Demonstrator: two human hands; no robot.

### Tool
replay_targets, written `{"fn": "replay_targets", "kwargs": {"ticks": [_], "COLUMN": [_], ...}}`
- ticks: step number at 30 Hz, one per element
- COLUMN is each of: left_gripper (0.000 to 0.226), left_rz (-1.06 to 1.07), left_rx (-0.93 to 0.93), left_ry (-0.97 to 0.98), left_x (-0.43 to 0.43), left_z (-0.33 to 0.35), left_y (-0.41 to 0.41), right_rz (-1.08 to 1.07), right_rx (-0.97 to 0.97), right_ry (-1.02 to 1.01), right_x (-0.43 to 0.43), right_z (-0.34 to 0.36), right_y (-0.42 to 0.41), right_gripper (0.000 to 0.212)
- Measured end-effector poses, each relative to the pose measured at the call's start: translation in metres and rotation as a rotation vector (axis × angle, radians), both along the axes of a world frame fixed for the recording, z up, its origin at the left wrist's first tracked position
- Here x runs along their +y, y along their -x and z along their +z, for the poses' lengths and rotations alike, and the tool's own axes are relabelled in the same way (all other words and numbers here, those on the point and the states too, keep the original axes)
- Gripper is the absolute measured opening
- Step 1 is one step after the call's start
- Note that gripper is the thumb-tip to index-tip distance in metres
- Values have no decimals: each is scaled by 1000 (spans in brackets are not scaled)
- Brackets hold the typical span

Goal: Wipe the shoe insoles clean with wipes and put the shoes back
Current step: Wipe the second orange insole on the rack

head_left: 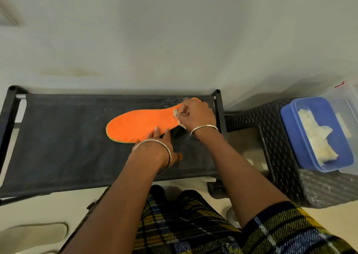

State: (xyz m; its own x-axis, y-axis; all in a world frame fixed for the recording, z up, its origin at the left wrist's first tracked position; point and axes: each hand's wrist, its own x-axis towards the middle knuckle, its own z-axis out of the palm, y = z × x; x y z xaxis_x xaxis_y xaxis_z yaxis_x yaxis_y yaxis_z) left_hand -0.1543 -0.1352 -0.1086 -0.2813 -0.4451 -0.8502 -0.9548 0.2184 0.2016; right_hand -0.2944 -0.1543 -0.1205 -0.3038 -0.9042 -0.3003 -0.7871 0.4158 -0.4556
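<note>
The orange insole point(139, 125) is laid flat on the black fabric shelf point(67, 137) of a low rack, with its toe end to the left and its heel end to the far right, near the right post of the rack. A crumpled white wipe point(176, 113) is pinched in the curled fingers of the right hand point(195, 114) and is pressed on the heel part of the insole. The left hand point(157, 143) is placed on the near edge of the insole, about its middle. Its fingers are stretched out straight and nothing is held in them, so the insole is only pinned down to the fabric. From this it is judged that the wiping step is in hand, at the heel end; whether the rest of the orange surface is already cleaned cannot be told. For the next move, the wipe should probably be drawn along the insole toward the toe with steady pressure, while the insole is held firm so that it is not dragged over the fabric. To the right of the rack, a blue box point(286, 122) with spare wipes point(313, 135) is set on a dark woven stool point(271, 156). On the floor at the near left a pale insole-shaped thing point(33, 232) is seen, blurred. No shoes are seen.
</note>
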Motion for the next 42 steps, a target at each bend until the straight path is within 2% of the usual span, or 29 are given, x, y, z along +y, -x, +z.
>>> {"fn": "replay_targets", "kwargs": {"ticks": [3,6,11,13,16,19,23,29,31,35,37,40,42], "left_gripper": [93,92,92,91,91,91,91,90,89,90,89,88,89], "left_rz": [-11,-15,-13,-11,-13,-8,-7,-15,-18,-25,-30,-34,-33], "left_rx": [16,16,-3,5,17,11,0,17,18,10,10,14,14], "left_ry": [-8,-17,-16,-15,-15,-19,-15,-9,-11,-10,-13,-15,-19], "left_x": [-1,0,0,-1,-1,0,0,0,0,0,0,-1,0], "left_z": [2,5,6,7,8,8,9,14,16,14,14,17,17], "left_y": [-3,-4,-1,-1,-2,-1,1,-2,-1,-1,-1,-1,-1], "right_rz": [-204,-314,-92,-152,-331,-285,-138,-318,-306,-128,-170,-308,-302], "right_rx": [80,66,-90,-52,39,17,-80,42,37,-2,69,62,84], "right_ry": [80,140,-9,34,155,170,54,241,245,190,197,272,259], "right_x": [2,6,0,-2,2,2,-3,0,-2,-5,-4,-1,-1], "right_z": [1,3,10,8,5,2,-1,-2,-3,-4,-3,-3,-3], "right_y": [22,32,21,24,31,26,14,24,17,4,10,19,18], "right_gripper": [14,10,17,21,11,7,12,3,1,3,6,2,2]}}
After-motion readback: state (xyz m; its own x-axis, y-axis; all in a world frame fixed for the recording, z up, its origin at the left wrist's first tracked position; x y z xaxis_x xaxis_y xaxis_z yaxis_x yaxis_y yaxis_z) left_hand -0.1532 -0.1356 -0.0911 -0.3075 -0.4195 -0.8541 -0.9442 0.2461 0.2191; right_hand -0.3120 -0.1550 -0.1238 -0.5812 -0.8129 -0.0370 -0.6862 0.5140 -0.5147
